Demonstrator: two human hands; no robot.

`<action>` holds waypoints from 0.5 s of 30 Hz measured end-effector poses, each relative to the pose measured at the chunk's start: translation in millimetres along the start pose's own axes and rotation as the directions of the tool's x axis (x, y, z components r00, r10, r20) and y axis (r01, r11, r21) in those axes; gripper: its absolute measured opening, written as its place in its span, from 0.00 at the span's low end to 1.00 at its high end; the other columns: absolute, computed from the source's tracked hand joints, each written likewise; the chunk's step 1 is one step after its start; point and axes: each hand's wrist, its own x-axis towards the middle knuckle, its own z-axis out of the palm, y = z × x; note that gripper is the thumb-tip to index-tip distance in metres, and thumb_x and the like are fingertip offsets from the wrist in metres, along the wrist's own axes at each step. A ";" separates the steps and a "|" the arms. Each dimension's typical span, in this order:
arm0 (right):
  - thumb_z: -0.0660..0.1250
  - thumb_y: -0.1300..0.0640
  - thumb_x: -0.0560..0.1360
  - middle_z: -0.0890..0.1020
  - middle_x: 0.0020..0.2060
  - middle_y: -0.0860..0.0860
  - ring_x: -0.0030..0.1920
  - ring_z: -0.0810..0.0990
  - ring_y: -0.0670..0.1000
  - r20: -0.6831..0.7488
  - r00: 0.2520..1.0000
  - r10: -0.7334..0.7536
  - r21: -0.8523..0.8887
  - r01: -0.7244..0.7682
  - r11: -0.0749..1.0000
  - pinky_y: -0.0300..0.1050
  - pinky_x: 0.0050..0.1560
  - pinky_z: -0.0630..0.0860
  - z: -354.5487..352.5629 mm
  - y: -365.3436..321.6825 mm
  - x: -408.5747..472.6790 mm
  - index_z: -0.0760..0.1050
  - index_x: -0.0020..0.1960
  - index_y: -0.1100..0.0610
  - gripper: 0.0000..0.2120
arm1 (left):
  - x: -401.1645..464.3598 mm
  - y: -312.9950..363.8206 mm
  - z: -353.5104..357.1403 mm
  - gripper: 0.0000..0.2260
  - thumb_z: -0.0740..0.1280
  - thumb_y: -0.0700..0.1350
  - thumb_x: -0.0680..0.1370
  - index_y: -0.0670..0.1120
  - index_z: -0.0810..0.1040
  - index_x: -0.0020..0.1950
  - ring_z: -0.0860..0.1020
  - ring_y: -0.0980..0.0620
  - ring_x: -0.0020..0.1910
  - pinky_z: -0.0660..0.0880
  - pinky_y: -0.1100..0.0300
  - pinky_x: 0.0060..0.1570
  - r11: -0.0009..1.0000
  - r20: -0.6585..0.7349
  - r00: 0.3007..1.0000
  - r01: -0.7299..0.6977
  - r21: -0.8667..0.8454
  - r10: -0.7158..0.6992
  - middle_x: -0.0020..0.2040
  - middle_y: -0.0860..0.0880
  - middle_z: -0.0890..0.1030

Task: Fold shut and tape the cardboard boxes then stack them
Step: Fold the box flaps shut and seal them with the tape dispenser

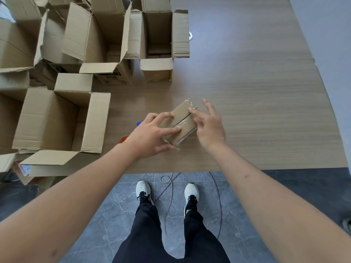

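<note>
A small cardboard box (181,118), folded closed with clear tape along its top seam, lies on the wooden table (256,92) near the front edge. My left hand (152,135) rests on its left side, with straight fingers spread across the top and the taped seam. My right hand (209,126) touches the box's right edge with its fingertips, the fingers loosely spread. An orange tape roll (123,139) and a blue object (139,123) peek out from behind my left hand, mostly hidden.
Several larger cardboard boxes with open flaps crowd the table's left and back, the nearest (57,122) at my left and another (158,44) at the back. Bare tabletop lies to the right. Cables (171,186) trail on the grey floor by my feet.
</note>
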 end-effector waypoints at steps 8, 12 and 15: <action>0.74 0.61 0.76 0.78 0.44 0.53 0.37 0.78 0.52 0.030 0.945 -0.325 0.152 0.317 0.936 0.53 0.42 0.79 -5.1 1.1 -24.1 0.85 0.57 0.56 0.09 | -6.3 17.5 23.9 0.24 0.80 0.55 0.69 0.54 0.84 0.64 0.71 0.38 0.51 0.78 0.43 0.51 0.986 -0.143 0.976 0.155 -0.055 -0.161 0.65 0.41 0.73; 0.83 0.50 0.67 0.75 0.46 0.51 0.41 0.76 0.50 0.252 0.894 -0.371 0.188 0.331 0.925 0.47 0.47 0.78 -10.8 14.0 -35.4 0.82 0.62 0.55 0.26 | -5.7 16.3 27.8 0.24 0.81 0.53 0.69 0.53 0.84 0.64 0.71 0.39 0.51 0.76 0.42 0.53 0.984 -0.160 0.972 0.160 -0.077 -0.170 0.64 0.40 0.72; 0.83 0.53 0.66 0.76 0.45 0.52 0.42 0.77 0.53 0.228 0.894 -0.387 0.135 0.364 0.922 0.55 0.45 0.78 -8.2 16.6 -36.7 0.84 0.54 0.57 0.20 | -5.8 14.9 27.7 0.25 0.81 0.53 0.69 0.54 0.83 0.66 0.70 0.41 0.51 0.75 0.46 0.54 0.984 -0.166 0.972 0.152 -0.092 -0.166 0.65 0.42 0.72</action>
